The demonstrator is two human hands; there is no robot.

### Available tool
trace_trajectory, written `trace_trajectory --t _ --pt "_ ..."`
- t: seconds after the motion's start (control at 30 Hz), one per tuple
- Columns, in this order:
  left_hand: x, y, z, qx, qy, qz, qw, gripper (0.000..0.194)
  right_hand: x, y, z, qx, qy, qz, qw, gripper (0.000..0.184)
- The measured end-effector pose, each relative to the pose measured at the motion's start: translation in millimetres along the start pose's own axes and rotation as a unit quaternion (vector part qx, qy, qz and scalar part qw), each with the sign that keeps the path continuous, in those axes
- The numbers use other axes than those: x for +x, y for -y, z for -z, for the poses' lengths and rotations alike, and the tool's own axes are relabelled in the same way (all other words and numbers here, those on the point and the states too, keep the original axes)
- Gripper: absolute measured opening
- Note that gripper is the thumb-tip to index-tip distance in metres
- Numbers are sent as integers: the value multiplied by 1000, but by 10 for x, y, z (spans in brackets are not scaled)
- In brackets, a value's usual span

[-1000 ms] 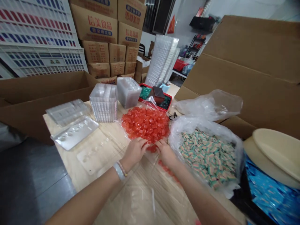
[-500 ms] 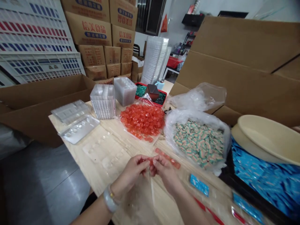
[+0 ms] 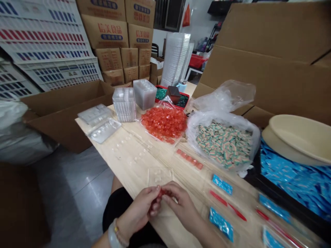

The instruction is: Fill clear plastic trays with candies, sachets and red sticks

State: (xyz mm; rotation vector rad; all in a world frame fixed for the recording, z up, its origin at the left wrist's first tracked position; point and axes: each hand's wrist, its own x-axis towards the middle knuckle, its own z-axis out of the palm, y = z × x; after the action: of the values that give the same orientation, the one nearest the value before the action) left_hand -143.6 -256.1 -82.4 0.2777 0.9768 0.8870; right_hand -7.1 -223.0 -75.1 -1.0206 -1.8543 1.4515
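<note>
My left hand (image 3: 147, 204) and my right hand (image 3: 179, 203) meet at the near edge of the table. Both are closed, with fingertips pinching a small red piece (image 3: 160, 193) that the fingers mostly cover. Just beyond the fingers lies a clear plastic tray (image 3: 155, 174) with moulded recesses. Further off sits a row of red translucent cubes (image 3: 190, 159). A heap of the same cubes (image 3: 165, 120) rests on a clear bag behind that row. To the right of my hands are a blue packet (image 3: 221, 224) and a red plastic utensil (image 3: 227, 205).
An open bag of small green-and-peach packets (image 3: 224, 144) stands to the right. Beside it, a cream basin (image 3: 300, 137) sits over many blue packets (image 3: 292, 186). Stacked clear trays (image 3: 124, 105) stand at the far left, near an open carton (image 3: 69, 110).
My view has shifted, and the hands now sit lower in it, nearer my body. Both still pinch the small red piece. The clear tray beyond them and more blue packets now show.
</note>
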Motion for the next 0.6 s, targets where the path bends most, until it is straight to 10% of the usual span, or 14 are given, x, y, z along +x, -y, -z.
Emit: trace_trajectory --t 0.6 --pt "31 -158 347 7 -123 -114 986 23 713 -281 -18 -442 73 34 894 15"
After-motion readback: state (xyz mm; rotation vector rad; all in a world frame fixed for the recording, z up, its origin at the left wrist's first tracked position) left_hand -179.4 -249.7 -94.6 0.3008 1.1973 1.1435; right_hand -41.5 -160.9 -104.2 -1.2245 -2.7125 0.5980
